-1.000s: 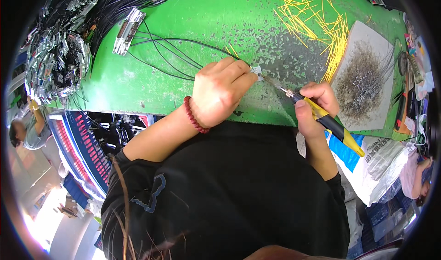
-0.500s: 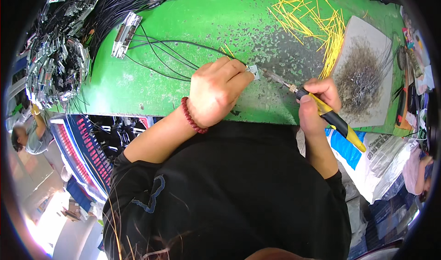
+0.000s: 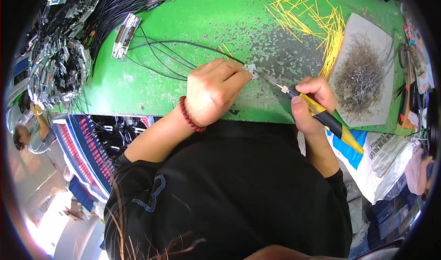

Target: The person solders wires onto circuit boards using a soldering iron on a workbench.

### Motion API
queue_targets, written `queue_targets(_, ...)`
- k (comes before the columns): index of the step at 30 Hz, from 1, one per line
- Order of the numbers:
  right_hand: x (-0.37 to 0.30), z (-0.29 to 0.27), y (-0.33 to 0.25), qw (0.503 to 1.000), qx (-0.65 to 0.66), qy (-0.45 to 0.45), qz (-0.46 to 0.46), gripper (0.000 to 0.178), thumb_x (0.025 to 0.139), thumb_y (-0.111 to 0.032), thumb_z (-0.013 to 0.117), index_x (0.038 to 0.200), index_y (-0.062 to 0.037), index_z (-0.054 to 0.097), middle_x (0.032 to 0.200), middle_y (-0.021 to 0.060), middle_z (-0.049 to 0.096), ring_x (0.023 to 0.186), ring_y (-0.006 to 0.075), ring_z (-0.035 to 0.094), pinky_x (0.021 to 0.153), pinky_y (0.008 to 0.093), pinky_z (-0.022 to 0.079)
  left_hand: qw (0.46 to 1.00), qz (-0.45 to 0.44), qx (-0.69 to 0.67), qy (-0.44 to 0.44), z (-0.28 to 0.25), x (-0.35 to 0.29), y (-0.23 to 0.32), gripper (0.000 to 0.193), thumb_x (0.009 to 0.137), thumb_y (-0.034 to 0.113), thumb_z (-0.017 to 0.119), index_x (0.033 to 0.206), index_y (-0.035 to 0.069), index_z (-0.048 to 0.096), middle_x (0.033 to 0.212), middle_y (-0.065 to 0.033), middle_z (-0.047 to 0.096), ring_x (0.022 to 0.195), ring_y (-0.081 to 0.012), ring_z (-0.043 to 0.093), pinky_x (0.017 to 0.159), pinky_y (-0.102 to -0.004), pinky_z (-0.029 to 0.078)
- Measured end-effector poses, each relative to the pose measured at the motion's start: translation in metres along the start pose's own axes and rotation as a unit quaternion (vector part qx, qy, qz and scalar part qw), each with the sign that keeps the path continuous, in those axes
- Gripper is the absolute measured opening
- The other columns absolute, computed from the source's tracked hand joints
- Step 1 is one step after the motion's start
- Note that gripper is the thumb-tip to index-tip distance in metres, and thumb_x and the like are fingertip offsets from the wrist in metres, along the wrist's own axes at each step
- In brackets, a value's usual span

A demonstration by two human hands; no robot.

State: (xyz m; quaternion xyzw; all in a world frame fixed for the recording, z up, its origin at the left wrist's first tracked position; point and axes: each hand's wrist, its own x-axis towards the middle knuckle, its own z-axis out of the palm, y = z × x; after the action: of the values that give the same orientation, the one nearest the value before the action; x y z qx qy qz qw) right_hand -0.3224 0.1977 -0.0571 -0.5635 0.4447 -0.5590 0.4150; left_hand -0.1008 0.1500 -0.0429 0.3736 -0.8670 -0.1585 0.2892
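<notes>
Between the fingertips of my left hand (image 3: 213, 90) is a small pale circuit board (image 3: 251, 70), partly hidden by the fingers. Thin black wires (image 3: 170, 43) run from beside this hand to a shiny metal-cased part (image 3: 126, 36) on the green table. My right hand (image 3: 316, 101) is closed round a yellow and black soldering iron (image 3: 326, 117). Its tip points left and reaches the edge of the board; whether it touches cannot be made out. A couple of short yellow pieces lie just beyond my left fingers.
Many thin yellow tubes (image 3: 333, 44) are strewn at the far right, beside a grey board (image 3: 383, 87) with a dark scorched patch. Metal-cased parts (image 3: 57, 71) are heaped at the left, with black cables (image 3: 121, 5) behind. White plastic bags (image 3: 390, 163) sit below the table's right edge.
The soldering iron and my right hand have shifted slightly left, bringing the tip closer to the board. My left hand has moved a little left, still holding the board.
</notes>
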Motion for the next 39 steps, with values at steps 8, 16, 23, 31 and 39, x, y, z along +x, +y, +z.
queue_targets(8, 0.003, 0.001, -0.001, 0.999, -0.026, -0.025, -0.01, 0.018, 0.074, -0.006, 0.067, 0.082, -0.001, 0.052, 0.059, 0.0011, 0.046, 0.05, 0.0071, 0.038, 0.045, 0.023, 0.028, 0.999, 0.027, 0.026, -0.007, 0.002, -0.001, -0.003, 0.022, 0.064, 0.005, 0.063, 0.085, 0.009, 0.066, 0.081, -0.002, 0.061, 0.069, -0.0189, 0.06, 0.057, -0.0311, 0.05)
queue_targets(16, 0.0, 0.002, 0.001, 1.0, -0.009, 0.002, -0.014, 0.018, 0.074, -0.004, 0.067, 0.083, -0.001, 0.052, 0.062, 0.0023, 0.048, 0.052, 0.0072, 0.039, 0.047, 0.0225, 0.03, 0.999, 0.029, 0.032, 0.0, 0.003, -0.003, -0.002, 0.019, 0.064, 0.006, 0.063, 0.083, 0.01, 0.066, 0.081, -0.0014, 0.061, 0.069, -0.0181, 0.06, 0.056, -0.0304, 0.049)
queue_targets(23, -0.007, -0.001, -0.002, 1.0, -0.009, 0.026, -0.009, 0.02, 0.076, -0.01, 0.068, 0.085, -0.0017, 0.052, 0.069, 0.0041, 0.052, 0.057, 0.007, 0.041, 0.05, 0.0227, 0.032, 1.0, 0.011, 0.005, -0.007, 0.0, -0.002, 0.001, 0.018, 0.066, -0.001, 0.072, 0.082, 0.007, 0.07, 0.078, -0.0048, 0.064, 0.068, -0.0218, 0.063, 0.056, -0.0319, 0.051)
queue_targets(31, -0.004, 0.002, 0.002, 0.998, 0.017, 0.055, 0.01, 0.024, 0.08, -0.015, 0.07, 0.09, -0.0023, 0.052, 0.075, 0.0031, 0.052, 0.061, 0.0063, 0.042, 0.054, 0.0221, 0.033, 0.999, -0.03, -0.032, 0.014, 0.0, 0.001, -0.002, 0.019, 0.065, -0.003, 0.075, 0.075, 0.005, 0.06, 0.072, -0.0079, 0.063, 0.065, -0.0246, 0.062, 0.056, -0.0332, 0.05)
queue_targets(39, -0.005, 0.001, -0.008, 0.994, -0.017, 0.097, 0.051, 0.031, 0.082, -0.01, 0.069, 0.105, -0.0011, 0.051, 0.085, 0.0011, 0.052, 0.066, 0.0052, 0.044, 0.057, 0.0205, 0.038, 0.998, -0.04, -0.03, -0.023, -0.004, 0.003, -0.002, 0.018, 0.067, -0.001, 0.072, 0.07, 0.006, 0.055, 0.066, -0.0095, 0.058, 0.06, -0.0278, 0.059, 0.054, -0.0364, 0.047)
